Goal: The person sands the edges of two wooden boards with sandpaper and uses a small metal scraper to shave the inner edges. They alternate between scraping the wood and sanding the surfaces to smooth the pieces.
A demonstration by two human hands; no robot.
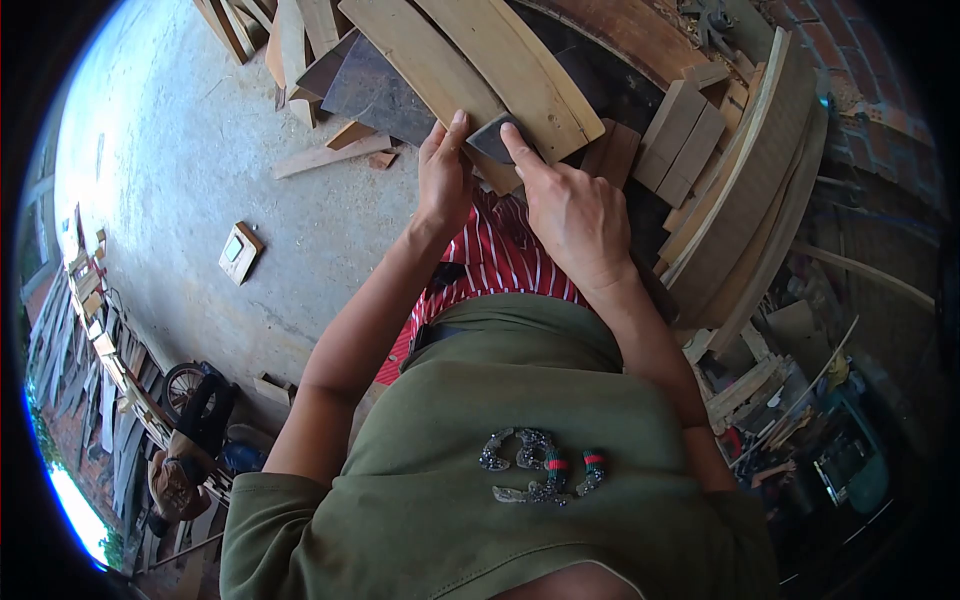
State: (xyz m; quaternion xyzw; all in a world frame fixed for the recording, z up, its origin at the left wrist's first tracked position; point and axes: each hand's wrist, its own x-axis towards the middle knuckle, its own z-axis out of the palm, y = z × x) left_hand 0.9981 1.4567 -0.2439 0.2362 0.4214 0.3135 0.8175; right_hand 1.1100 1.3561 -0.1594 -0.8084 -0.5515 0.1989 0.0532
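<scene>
Two long, pale wooden boards lie side by side at the top centre, the left board (425,60) and the right board (525,75), with a dark gap between them. My left hand (445,175) grips the near end of the left board, its thumb on the board's edge. A small dark grey flat piece (490,142) lies across that near end. My right hand (580,215) holds this piece from the right, index finger stretched over its top and the other fingers curled below, partly hidden.
Stacked curved boards (745,190) rise at the right beside short wooden blocks (680,135). A small wooden piece (240,252) lies on the concrete floor (200,160). Another person (180,480) is at the lower left near a wheel (183,388). Scrap planks lie at the upper left.
</scene>
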